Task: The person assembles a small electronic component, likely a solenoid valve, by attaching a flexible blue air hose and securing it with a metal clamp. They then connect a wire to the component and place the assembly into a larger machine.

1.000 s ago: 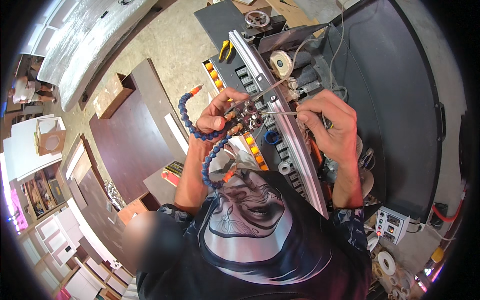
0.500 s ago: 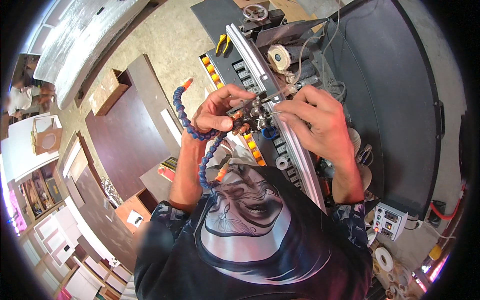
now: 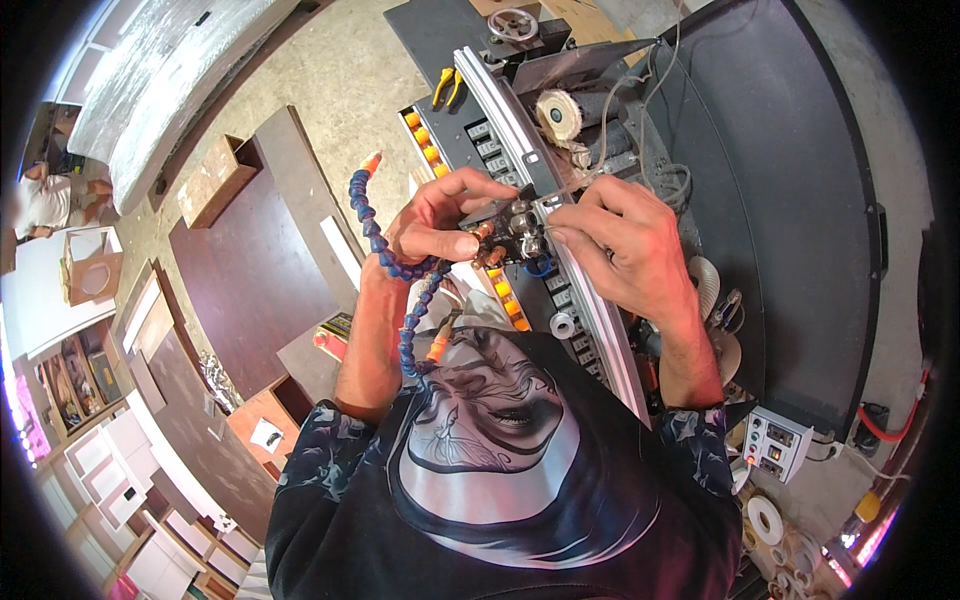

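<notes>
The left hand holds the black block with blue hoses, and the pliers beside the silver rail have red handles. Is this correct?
Only the colour is wrong: the head view shows the pliers beside the silver rail with yellow handles. The left hand holds the black block with blue hoses.

Two blue hoses (image 3: 367,215); one handwheel (image 3: 512,25)

No text, label, number or sign can be read; on the face of the white control box (image 3: 790,456), small dark windows (image 3: 782,437) are seen, their content indistinct.
</notes>
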A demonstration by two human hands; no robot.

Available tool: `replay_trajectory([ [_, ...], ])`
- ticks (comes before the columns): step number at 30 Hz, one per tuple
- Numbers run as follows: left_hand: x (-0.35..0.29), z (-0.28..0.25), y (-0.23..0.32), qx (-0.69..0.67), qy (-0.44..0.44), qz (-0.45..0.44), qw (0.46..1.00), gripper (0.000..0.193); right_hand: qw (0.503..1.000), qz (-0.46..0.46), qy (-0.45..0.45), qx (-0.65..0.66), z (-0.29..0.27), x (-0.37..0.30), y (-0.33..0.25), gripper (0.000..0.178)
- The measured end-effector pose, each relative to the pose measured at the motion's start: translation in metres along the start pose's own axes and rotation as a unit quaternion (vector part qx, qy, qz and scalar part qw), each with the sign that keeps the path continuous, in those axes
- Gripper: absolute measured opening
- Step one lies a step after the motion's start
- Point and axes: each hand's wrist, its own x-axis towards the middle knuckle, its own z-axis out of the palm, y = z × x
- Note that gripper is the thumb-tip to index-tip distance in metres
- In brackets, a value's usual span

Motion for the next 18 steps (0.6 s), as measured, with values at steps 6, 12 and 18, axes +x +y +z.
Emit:
replay_trajectory([
  [6,0.001,0.008,0.004,0.033,0.025,0.003,0.999,0.07,1.0,-0.022,0.011,-0.011,0.006,-0.001,0.004,0.016],
  [12,0.001,0.01,0.007,0.033,0.028,-0.016,0.999,0.067,0.999,-0.029,0.026,0.002,0.012,-0.003,0.006,0.016],
  [18,0.001,0.012,0.01,0.04,0.037,-0.038,0.998,0.066,0.999,-0.033,0.011,0.007,0.012,-0.005,0.009,0.017],
])
